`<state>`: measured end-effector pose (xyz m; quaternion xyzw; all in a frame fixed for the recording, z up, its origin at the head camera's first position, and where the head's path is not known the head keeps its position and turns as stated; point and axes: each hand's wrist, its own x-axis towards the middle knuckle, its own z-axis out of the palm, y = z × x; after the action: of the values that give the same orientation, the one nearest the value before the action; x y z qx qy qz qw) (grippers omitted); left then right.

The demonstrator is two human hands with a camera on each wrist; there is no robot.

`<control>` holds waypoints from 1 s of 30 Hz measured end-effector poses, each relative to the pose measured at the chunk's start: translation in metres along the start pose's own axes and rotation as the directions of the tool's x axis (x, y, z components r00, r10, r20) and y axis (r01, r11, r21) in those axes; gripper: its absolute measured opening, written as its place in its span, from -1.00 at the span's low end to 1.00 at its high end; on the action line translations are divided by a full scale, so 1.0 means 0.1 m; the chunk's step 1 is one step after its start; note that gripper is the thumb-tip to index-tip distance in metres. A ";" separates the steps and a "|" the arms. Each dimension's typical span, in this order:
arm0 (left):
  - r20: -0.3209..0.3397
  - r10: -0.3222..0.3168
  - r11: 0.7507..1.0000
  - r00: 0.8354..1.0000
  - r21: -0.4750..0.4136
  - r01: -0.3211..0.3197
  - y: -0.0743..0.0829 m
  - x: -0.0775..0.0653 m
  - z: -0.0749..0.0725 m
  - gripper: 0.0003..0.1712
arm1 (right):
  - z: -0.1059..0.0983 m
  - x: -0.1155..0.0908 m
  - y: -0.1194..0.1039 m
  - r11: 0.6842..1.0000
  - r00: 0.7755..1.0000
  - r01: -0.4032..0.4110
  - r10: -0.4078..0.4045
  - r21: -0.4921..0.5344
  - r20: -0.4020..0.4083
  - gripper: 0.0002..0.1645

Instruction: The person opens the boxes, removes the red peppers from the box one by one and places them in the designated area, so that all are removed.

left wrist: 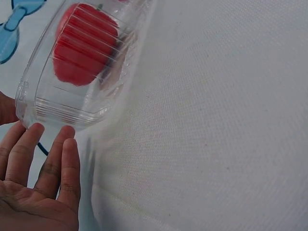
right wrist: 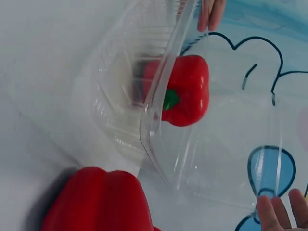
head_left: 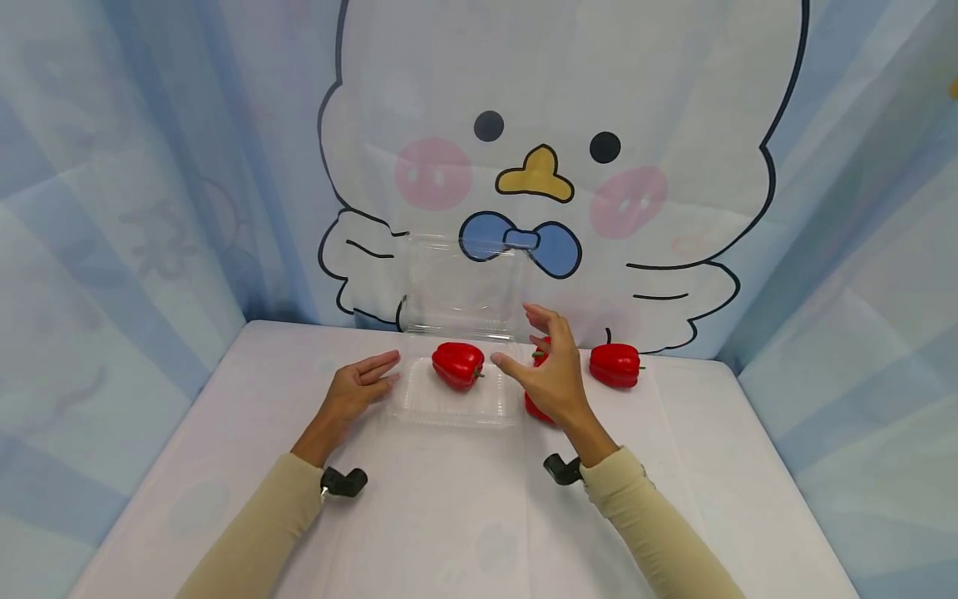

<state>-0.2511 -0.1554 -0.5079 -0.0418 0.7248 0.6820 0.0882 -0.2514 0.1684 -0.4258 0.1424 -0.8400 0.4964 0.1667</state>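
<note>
A clear plastic clamshell box (head_left: 419,409) stands on the table with its lid (head_left: 464,287) raised upright at the back. Inside the base lies one red bell pepper (head_left: 456,364), its green stem (right wrist: 171,98) turned toward the right hand's side. My left hand (head_left: 355,396) is at the box's left end, fingers extended; the fingertips (left wrist: 68,132) are at or very near the wall, and contact is unclear. Over the right end hovers my right hand (head_left: 555,378), thumb and fingers spread apart with nothing between them. Red peppers (head_left: 537,409) beneath it are partly hidden by the hand.
Another red bell pepper (head_left: 614,366) lies farther right near the table's back edge. A white cloth covers the table (head_left: 449,516). Behind it hangs a curtain (head_left: 539,75) with a cartoon bird, and more curtains enclose both sides.
</note>
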 end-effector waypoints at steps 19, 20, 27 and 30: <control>-0.010 -0.016 1.000 1.000 0.013 0.016 0.00 0.00 0.01 -0.34 | 0.70 -0.05 0.12 0.989 0.984 -0.144 0.148 -0.040 0.102 0.10; -0.009 -0.015 1.000 1.000 0.010 0.016 0.00 0.00 0.01 -0.34 | 0.72 -0.05 0.12 0.986 0.980 -0.161 0.165 -0.048 0.107 0.10; -0.015 -0.020 1.000 1.000 0.005 0.020 0.02 -0.01 0.01 -0.34 | 0.80 -0.01 0.12 0.957 0.947 -0.271 0.284 -0.104 0.153 0.10; -0.016 -0.024 1.000 1.000 0.010 0.024 0.03 -0.02 0.01 -0.34 | 0.83 0.01 0.13 0.950 0.939 -0.289 0.305 -0.119 0.159 0.08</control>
<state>-0.2500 -0.1542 -0.5049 -0.0556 0.7283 0.6769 0.0910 -0.2691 0.1011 -0.4726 0.0490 -0.8856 0.4614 0.0218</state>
